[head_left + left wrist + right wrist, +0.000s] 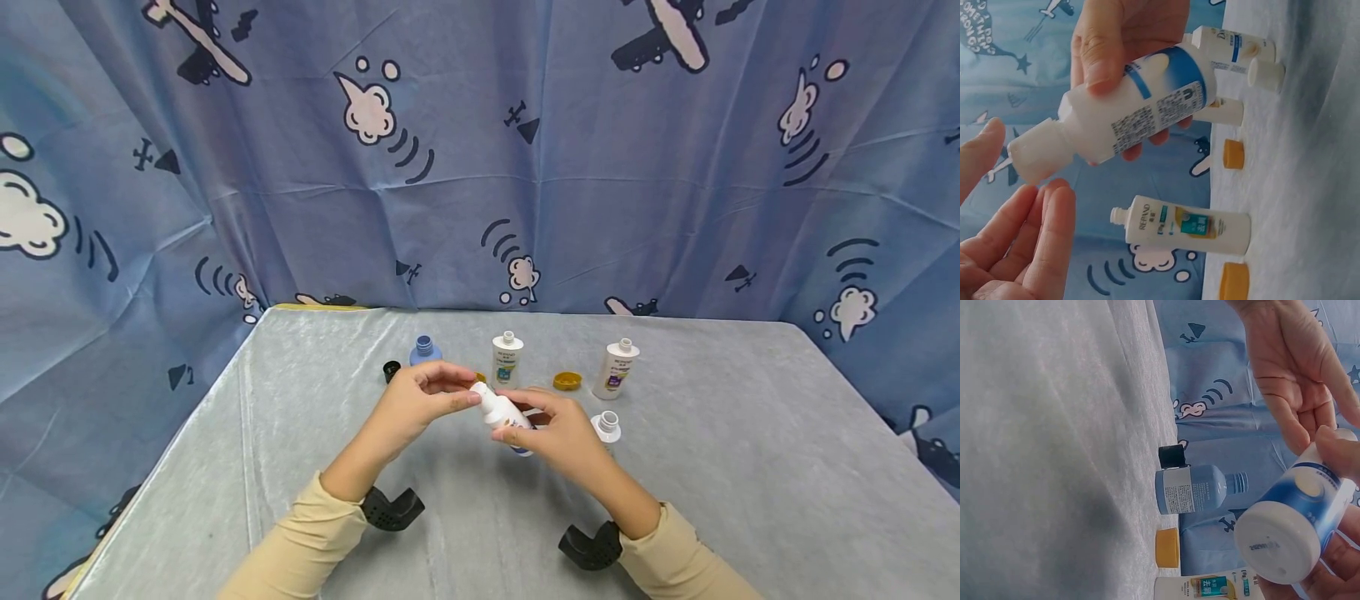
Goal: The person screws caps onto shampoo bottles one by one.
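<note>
My right hand [558,429] grips a small white bottle [506,417] with a blue label, tilted and raised over the table. The bottle's round base [1277,544] faces the right wrist camera. A white cap [1041,150] sits on its neck, pointing at my left hand [416,404]. In the left wrist view, the left thumb and fingers are spread on either side of that cap, with a gap at the thumb and fingertips close to its edge. Nothing is held in the left hand.
Behind the hands stand an uncapped blue bottle [425,351] beside a black cap [391,371], and two uncapped white bottles [507,360] [617,371]. Yellow caps [567,381] lie near them. Another uncapped white bottle [606,427] is beside the right hand, with a white cap [1266,75] near it.
</note>
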`<state>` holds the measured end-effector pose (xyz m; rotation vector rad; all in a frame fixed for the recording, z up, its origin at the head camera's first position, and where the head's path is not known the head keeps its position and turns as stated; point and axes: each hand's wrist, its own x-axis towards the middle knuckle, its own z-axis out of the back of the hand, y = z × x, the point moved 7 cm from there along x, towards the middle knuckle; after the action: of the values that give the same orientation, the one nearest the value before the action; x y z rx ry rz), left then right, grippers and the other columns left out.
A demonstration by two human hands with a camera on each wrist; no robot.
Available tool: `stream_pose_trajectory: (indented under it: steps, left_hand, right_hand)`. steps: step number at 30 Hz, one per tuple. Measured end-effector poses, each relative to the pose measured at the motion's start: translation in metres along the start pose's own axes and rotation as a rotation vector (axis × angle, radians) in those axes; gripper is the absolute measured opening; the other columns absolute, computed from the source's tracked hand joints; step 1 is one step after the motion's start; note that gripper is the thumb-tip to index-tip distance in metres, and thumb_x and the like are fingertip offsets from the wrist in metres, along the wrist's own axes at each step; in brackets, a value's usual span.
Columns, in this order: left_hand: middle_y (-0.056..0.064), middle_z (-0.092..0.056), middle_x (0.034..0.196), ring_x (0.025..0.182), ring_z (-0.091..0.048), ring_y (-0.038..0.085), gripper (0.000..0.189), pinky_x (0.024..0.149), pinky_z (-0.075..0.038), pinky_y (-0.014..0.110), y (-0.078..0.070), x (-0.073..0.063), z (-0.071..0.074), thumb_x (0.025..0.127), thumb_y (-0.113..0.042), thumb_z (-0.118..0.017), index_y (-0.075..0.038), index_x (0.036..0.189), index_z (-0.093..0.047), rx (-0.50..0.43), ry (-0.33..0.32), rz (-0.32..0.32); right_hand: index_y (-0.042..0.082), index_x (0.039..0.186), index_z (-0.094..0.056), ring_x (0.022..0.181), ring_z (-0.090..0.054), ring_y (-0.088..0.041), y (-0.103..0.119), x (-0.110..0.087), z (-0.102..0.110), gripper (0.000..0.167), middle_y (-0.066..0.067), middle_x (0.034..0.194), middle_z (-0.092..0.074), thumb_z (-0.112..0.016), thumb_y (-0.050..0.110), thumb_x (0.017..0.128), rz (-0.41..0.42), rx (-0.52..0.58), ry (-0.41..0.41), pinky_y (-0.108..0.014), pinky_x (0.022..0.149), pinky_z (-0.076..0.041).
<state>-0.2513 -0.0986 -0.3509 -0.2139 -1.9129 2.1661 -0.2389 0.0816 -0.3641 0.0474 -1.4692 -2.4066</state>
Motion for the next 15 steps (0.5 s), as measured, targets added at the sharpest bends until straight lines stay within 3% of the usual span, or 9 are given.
stream_pose_trajectory:
  steps: [6,15]
  left_hand:
    - [0.010,-0.074,0.110,0.088,-0.069,0.007,0.029,0.085,-0.057,0.027,0.0028,0.0001,-0.0033,0.085,-0.012,-0.079,0.003,0.109,-0.069,-0.018,0.008,0.006]
    - [0.016,-0.069,0.124,0.108,-0.069,0.016,0.035,0.091,-0.057,0.030,-0.0044,-0.0031,-0.0069,0.087,-0.007,-0.075,0.003,0.119,-0.068,0.008,0.064,-0.036]
  right_hand:
    - [0.009,0.120,-0.072,0.097,-0.065,-0.017,0.0001,-0.0002,-0.0001,0.045,-0.010,0.119,-0.072,-0.085,0.022,0.079,0.009,0.004,0.004,-0.026,0.081,-0.057]
    - [0.007,0.121,-0.072,0.097,-0.066,-0.024,0.0026,-0.0013,0.0009,0.045,-0.011,0.118,-0.072,-0.084,0.019,0.080,0.004,0.027,0.011,-0.033,0.082,-0.058]
